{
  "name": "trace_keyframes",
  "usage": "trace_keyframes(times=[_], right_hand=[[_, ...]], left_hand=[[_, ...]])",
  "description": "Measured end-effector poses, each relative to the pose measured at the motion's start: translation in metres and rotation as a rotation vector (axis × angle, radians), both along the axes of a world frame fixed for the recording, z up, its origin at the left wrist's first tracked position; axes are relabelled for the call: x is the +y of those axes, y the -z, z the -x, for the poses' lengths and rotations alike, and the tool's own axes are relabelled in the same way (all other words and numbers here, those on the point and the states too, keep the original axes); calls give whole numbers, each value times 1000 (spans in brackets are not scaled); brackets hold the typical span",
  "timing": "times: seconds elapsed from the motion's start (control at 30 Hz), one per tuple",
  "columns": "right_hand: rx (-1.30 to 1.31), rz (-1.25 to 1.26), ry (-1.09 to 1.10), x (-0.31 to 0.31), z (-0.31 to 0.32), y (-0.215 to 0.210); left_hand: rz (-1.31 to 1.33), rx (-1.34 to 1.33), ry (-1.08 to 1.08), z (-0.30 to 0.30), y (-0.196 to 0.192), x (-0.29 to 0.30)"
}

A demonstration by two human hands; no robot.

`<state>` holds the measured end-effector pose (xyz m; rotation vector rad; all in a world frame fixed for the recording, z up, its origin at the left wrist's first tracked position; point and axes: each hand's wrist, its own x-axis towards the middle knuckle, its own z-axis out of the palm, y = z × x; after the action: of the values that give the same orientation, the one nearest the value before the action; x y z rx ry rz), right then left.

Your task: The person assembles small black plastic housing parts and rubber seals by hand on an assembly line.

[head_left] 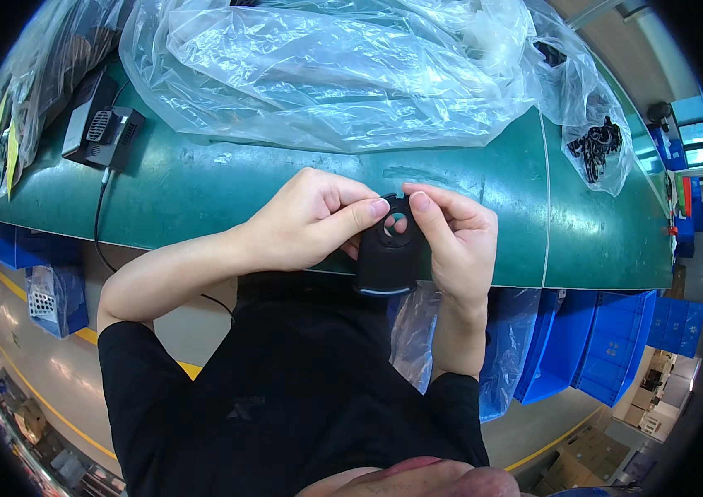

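Observation:
Between my two hands is a black plastic housing (385, 263) with a round hole near its upper end and a pale curved strip along its lower edge. My left hand (318, 219) grips its upper left rim, thumb on the face near the hole. On the upper right rim, my right hand (457, 240) pinches it with thumb and forefinger. A fingertip shows through the hole. The piece is held up close to the table's near edge, in front of my body. Its back side is hidden.
Large clear plastic bags (335, 74) cover the far part of the green table (227, 178). A black corded device (107, 132) stands at the left. A bag of black cables (596, 153) lies at the right. Blue bins (616, 344) sit below the near edge.

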<state>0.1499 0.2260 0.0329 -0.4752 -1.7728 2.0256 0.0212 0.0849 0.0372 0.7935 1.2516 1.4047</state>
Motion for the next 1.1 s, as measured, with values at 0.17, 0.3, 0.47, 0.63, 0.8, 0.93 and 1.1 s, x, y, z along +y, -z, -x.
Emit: trace_keyframes(times=[0.17,0.3,0.47,0.63,0.8,0.93,1.1], right_hand=[[32,-13,60,-7,-5,3],[77,9,94,-14,-14,11],[36,35,89,-9,-29,15],[89,109,148,-6,-43,20],[118,113,289,-5,-84,23],[132,21,222,7,-142,31],[-278,198,194,43,-242,100]], left_hand=[[-17,8,-8,-3,1,1],[-26,-18,-39,0,4,-1],[-16,2,11,-6,4,2],[26,-139,23,-1,1,2],[62,-70,2,-2,2,5],[47,10,-51,-4,6,4],[39,51,-113,-8,6,2]])
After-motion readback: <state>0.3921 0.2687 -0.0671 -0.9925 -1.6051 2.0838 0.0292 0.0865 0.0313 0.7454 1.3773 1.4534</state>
